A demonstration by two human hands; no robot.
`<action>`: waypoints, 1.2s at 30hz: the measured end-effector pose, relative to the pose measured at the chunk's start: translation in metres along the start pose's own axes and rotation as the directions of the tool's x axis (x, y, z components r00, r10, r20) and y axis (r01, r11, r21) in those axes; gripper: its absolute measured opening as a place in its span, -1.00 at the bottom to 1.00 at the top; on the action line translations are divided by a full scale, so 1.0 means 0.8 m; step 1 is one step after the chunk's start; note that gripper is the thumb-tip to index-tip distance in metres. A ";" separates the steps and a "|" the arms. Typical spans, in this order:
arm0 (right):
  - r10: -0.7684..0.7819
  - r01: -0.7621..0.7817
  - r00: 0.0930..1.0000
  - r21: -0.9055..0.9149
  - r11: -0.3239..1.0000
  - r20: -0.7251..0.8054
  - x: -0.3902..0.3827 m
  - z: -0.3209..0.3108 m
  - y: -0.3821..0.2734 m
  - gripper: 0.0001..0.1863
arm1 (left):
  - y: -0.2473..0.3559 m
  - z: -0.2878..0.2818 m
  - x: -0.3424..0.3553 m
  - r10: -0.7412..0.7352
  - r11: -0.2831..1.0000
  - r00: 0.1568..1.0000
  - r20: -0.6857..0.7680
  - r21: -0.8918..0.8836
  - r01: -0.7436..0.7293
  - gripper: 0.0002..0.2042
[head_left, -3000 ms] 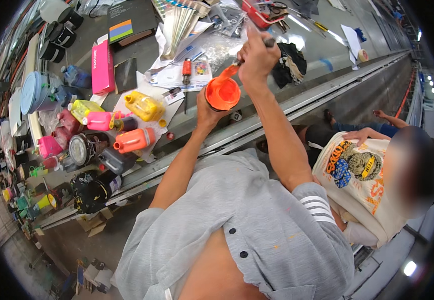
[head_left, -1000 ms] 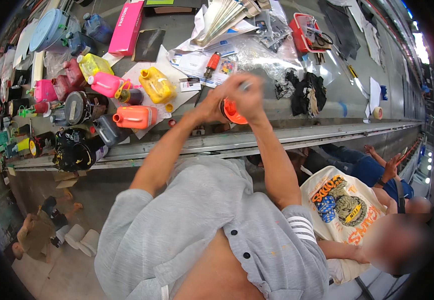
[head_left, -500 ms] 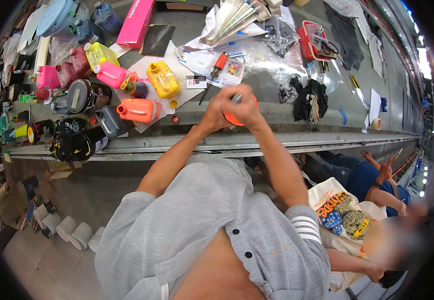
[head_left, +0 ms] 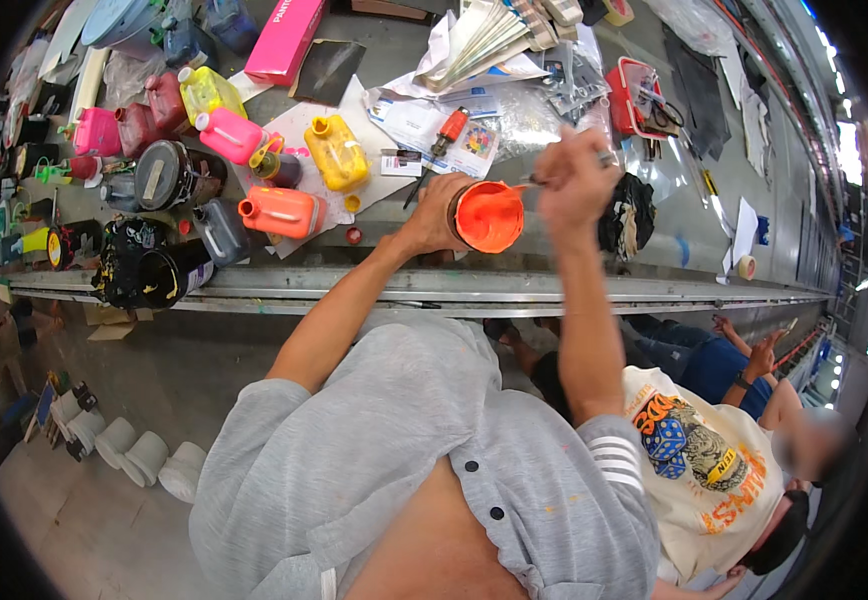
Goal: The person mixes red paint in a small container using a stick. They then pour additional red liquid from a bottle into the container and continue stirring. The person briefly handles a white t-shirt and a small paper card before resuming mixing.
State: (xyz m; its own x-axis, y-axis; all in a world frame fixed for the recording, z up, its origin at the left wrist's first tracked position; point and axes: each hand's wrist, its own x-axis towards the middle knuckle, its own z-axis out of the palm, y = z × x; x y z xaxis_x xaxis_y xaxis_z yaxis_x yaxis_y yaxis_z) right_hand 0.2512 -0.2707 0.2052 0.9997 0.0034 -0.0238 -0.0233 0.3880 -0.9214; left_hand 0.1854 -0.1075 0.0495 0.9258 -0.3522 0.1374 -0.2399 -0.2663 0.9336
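My left hand (head_left: 432, 218) is wrapped around the side of a cup of bright orange paint (head_left: 490, 218), tilted so that its open mouth and the thick paint inside show. To the right of the cup, my right hand (head_left: 574, 188) is raised and smeared by motion. Its fingers are closed on a slim tool (head_left: 532, 181), whose narrow tip points back toward the cup; blur hides its exact kind. An orange jug (head_left: 282, 212) and a yellow jug (head_left: 337, 152) stand to the left. Just beyond the cup lies a red-handled tool (head_left: 451, 130) on printed papers.
Paint jugs and tubs, including a lidded dark tub (head_left: 161, 176), crowd the bench's left side. A fan of swatches (head_left: 479, 50) lies at the back. Right of my hands are black crumpled cloth (head_left: 631, 212) and a red basket (head_left: 634, 98). Other people (head_left: 699, 450) sit close on my right.
My right hand has come away from the cup's mouth, moving right and slightly up with the slim tool. The cup's orange paint is now uncovered; my left hand still holds the cup.
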 end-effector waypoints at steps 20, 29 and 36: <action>0.024 -0.036 0.948 0.032 0.999 0.318 -0.003 -0.006 -0.017 -0.70 | -0.021 -0.014 -0.013 0.053 0.994 0.993 0.109 -0.103 -0.042 -0.01; 0.194 -0.212 0.914 0.010 0.977 0.357 0.008 -0.047 -0.034 -0.71 | -0.012 0.028 0.000 -0.049 0.998 0.998 -0.037 -0.042 0.048 -0.14; -0.013 0.101 0.953 -0.276 0.956 0.303 -0.029 0.025 0.008 -0.69 | -0.021 0.023 0.008 -0.129 0.953 0.980 0.151 -0.255 0.165 -0.14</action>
State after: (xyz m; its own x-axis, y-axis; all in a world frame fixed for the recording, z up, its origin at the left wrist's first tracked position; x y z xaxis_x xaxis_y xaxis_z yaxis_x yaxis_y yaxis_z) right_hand 0.2281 -0.2498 0.2079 0.9548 0.2772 0.1070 0.0771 0.1164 -0.9902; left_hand 0.1904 -0.1217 0.0289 0.8942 -0.4463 -0.0358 -0.0014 -0.0828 0.9966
